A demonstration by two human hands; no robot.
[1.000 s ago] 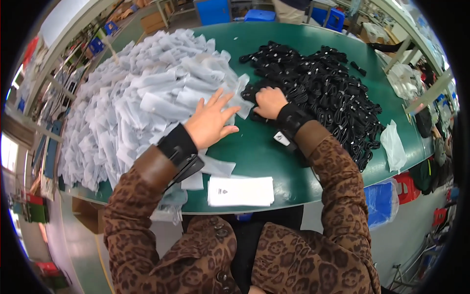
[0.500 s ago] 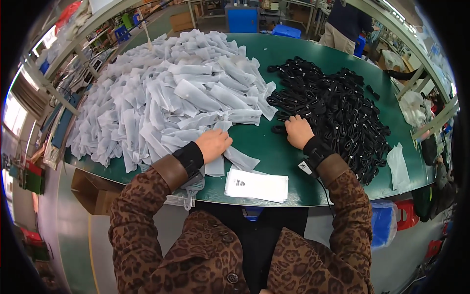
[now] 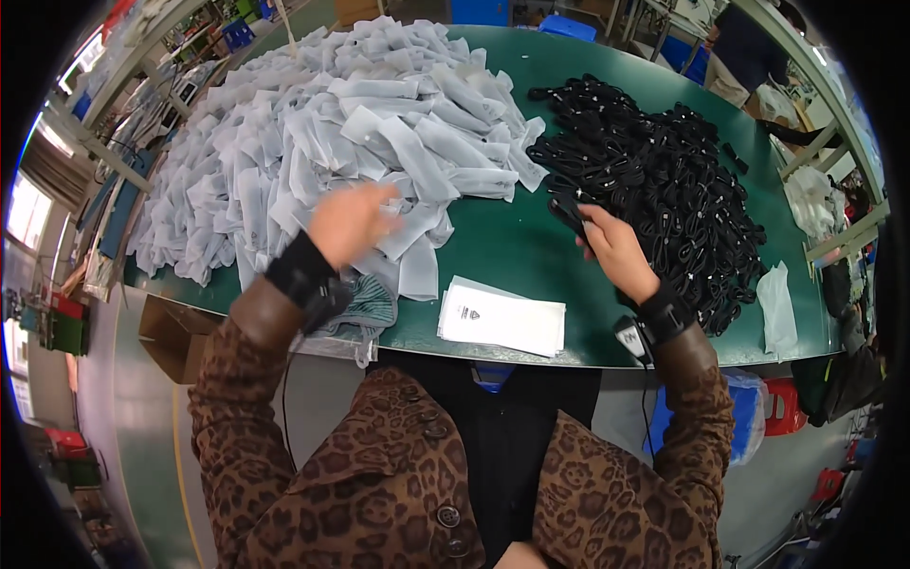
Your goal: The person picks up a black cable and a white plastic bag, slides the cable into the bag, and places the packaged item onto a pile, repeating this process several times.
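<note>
My right hand [image 3: 621, 256] pinches a coiled black cable [image 3: 568, 211] between thumb and fingers, just left of the heap of black coiled cables [image 3: 654, 209]. My left hand [image 3: 351, 226] is over the near side of a large pile of frosted, filled plastic bags [image 3: 275, 142]. Motion smears its fingers, so whether they grip anything cannot be made out. Between my forearms, a stack of flat white bags [image 3: 502, 321] with a small dark print lies at the table's near edge.
The green table [image 3: 512, 251] has a curved rim. A striped grey-green cloth [image 3: 368, 303] lies by my left wrist, and a loose translucent bag [image 3: 777, 308] at the right edge. A cardboard box [image 3: 175, 337] stands below left. Another person [image 3: 749, 52] is at the far right.
My right hand has drawn back from the black heap, now with a cable in it. My left hand has moved left and up over the bags. The view has tilted down slightly.
</note>
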